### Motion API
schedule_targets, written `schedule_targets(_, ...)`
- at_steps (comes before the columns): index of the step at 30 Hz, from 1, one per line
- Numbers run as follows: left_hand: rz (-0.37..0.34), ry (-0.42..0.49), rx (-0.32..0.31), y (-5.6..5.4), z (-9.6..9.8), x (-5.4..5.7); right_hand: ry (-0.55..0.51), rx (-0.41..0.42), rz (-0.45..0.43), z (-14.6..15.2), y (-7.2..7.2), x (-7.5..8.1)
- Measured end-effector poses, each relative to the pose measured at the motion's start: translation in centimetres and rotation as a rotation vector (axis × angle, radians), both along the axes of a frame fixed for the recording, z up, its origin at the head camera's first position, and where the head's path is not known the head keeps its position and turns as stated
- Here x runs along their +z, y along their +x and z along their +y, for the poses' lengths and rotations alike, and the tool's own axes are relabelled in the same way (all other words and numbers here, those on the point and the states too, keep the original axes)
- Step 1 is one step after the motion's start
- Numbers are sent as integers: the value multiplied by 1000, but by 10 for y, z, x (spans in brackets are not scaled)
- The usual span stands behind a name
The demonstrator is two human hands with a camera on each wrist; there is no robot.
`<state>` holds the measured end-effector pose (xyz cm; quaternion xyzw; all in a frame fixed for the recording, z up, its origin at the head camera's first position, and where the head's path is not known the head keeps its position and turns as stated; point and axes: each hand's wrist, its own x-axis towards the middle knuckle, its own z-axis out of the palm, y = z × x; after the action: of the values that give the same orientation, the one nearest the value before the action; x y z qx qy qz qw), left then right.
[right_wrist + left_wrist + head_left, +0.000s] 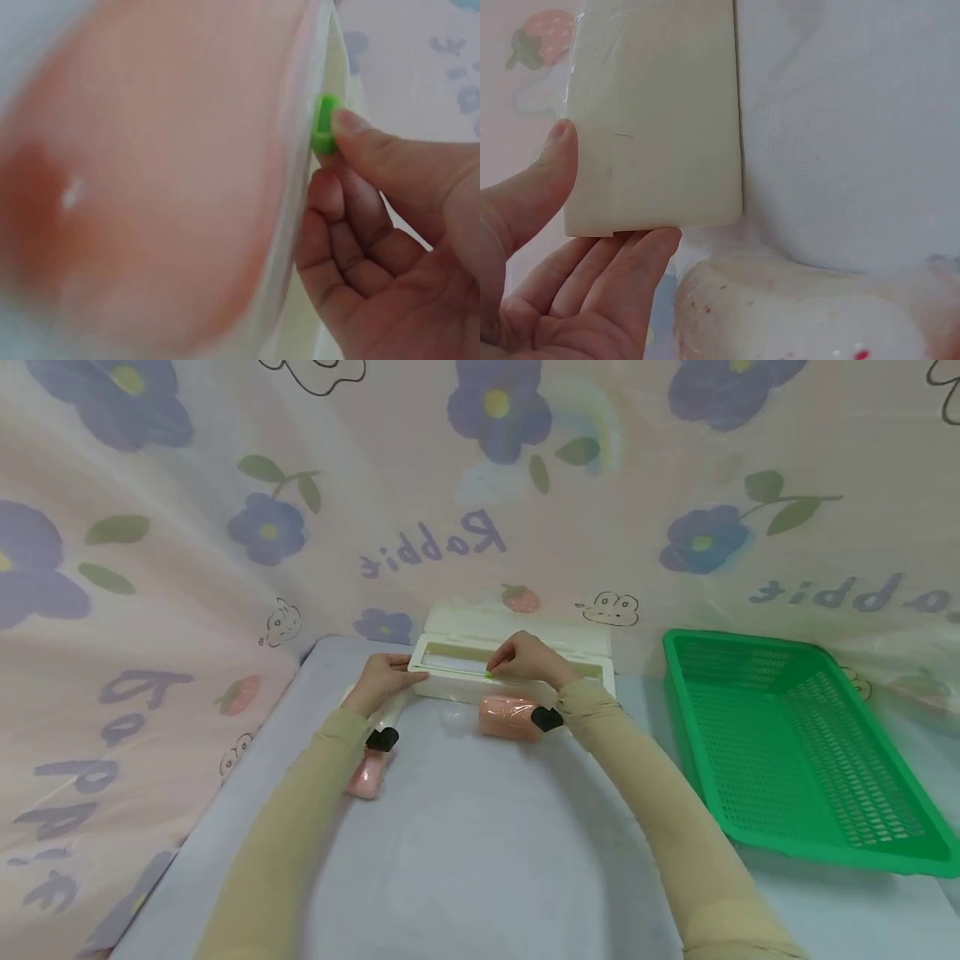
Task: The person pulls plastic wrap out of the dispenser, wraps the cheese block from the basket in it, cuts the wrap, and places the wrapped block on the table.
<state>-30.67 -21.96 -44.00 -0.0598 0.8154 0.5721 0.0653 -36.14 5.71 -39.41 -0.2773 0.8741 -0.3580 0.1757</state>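
Observation:
A long white box with a raised lid, like a cling film dispenser (457, 685), stands at the back of the table. My left hand (386, 681) grips its left end; in the left wrist view the thumb lies along one side and the fingers touch the end. With thumb and fingers my right hand (525, 658) pinches a small green slider (326, 124) on the box's long front edge. A pink wrapped item (506, 718) lies in front of the box near the right wrist. Another pink wrapped item (366, 775) lies below the left wrist.
A green perforated basket (693, 752) stands on the right side of the table. A patterned cloth (420, 468) hangs behind and along the left. Black heart-shaped pieces (382, 739) show near both wrists. The table (465, 860) has a pale cover.

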Motion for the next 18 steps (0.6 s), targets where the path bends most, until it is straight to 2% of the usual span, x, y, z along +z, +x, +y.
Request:
schedule_targets(11, -26, 14, -27, 6, 7, 8, 49, -4, -3, 50, 7, 6)
schedule_targets(18, -34, 0, -20, 7, 5, 12, 135, -16, 9, 102, 7, 9)
